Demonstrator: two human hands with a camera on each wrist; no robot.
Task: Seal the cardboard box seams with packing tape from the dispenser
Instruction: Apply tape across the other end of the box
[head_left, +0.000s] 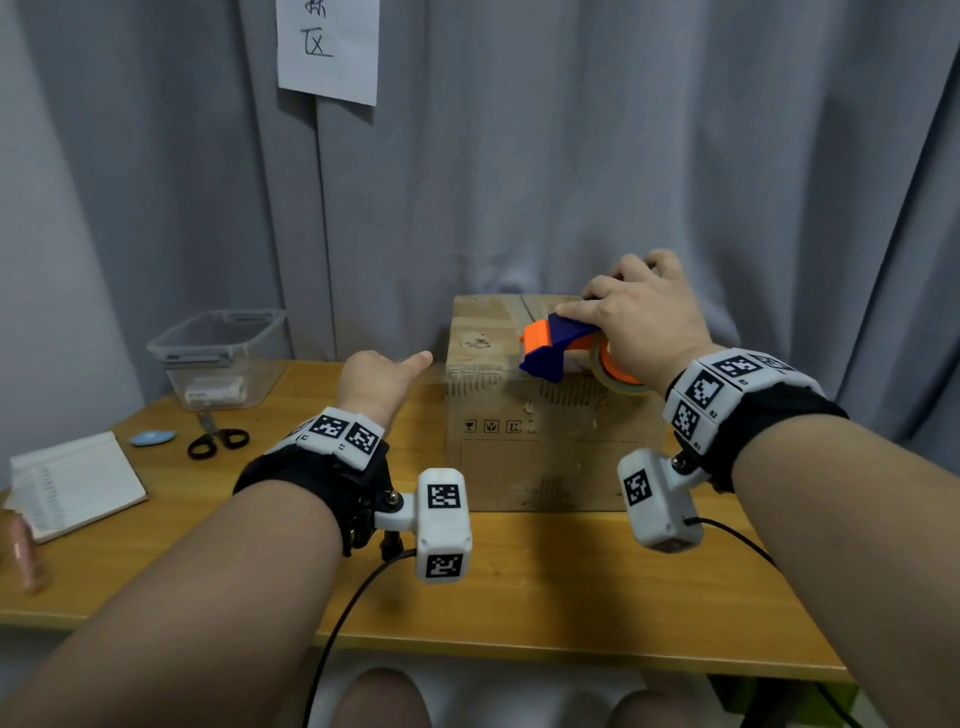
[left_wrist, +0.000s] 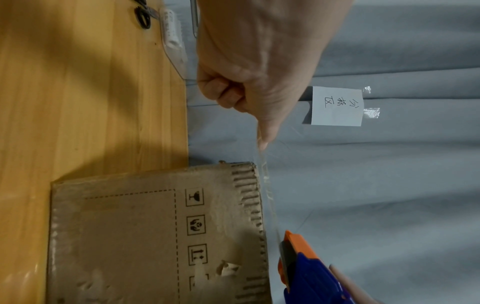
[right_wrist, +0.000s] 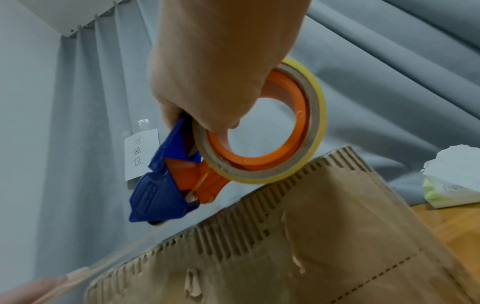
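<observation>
A worn cardboard box (head_left: 550, 447) stands on the wooden table (head_left: 519, 582) against the curtain. My right hand (head_left: 623, 306) grips a blue and orange tape dispenser (head_left: 553, 348) over the box's top front edge, thumb through the roll (right_wrist: 259, 127). A strip of clear tape (left_wrist: 269, 195) runs from the dispenser (left_wrist: 301, 267) along that edge to my left hand (left_wrist: 249, 102). This hand hovers just left of the box (left_wrist: 145, 236), fingers curled and thumb stretched out, with the tape end stuck at the thumb tip. In the head view the left hand (head_left: 389, 376) sits level with the box top.
A clear plastic bin (head_left: 218, 353), scissors (head_left: 218, 439), a small blue object (head_left: 153, 437) and an open notebook (head_left: 72, 483) lie on the table's left part. A paper sign (head_left: 327, 47) hangs on the grey curtain. A tissue pack (right_wrist: 451, 181) sits right of the box.
</observation>
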